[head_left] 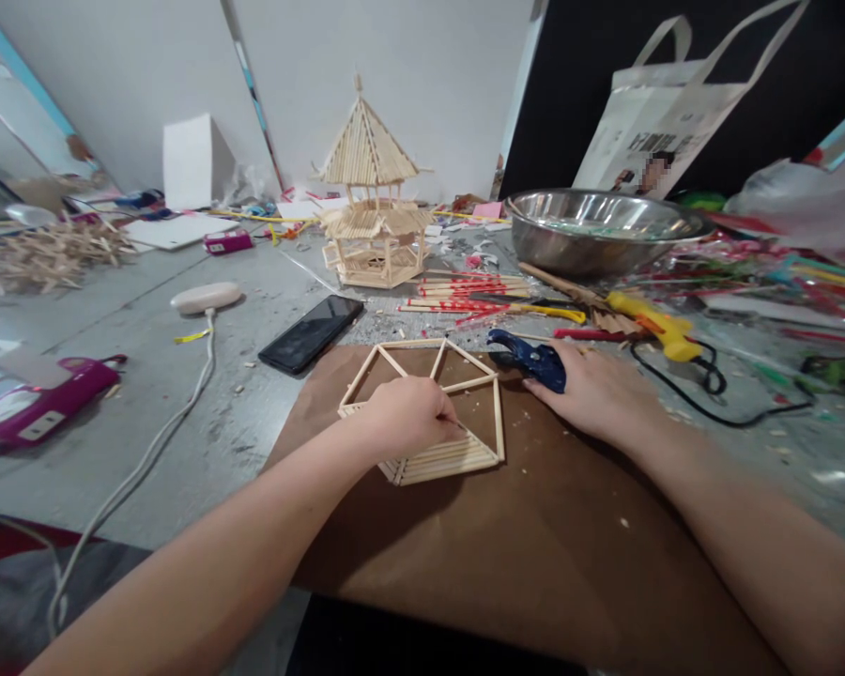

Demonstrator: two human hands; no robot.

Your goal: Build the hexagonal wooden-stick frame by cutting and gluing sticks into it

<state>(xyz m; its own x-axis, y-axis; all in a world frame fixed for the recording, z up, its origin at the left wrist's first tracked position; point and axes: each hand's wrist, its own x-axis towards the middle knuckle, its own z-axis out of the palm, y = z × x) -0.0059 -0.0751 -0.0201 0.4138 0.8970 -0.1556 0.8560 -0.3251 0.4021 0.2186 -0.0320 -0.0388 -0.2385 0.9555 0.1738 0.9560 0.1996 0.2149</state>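
Observation:
A six-sided frame of thin wooden sticks [499, 418] lies on brown paper [535, 563] in front of me. Its near sections are filled with rows of sticks; the far ones are bare outlines. My left hand [412, 413] reaches over the frame, fingers pinched together at the near row. Whatever is between those fingertips is hidden. My right hand [598, 385] rests just right of the frame, wrapped round a pair of dark blue cutters [542, 364] whose tip points left.
A wooden-stick pagoda model [370, 150] stands behind. A phone [311, 334] lies left of centre. To the right are red-marked sticks [457, 299], a steel bowl [598, 249] and a yellow glue gun [658, 324]. A white cable [161, 437] and purple power strip [46, 404] lie left.

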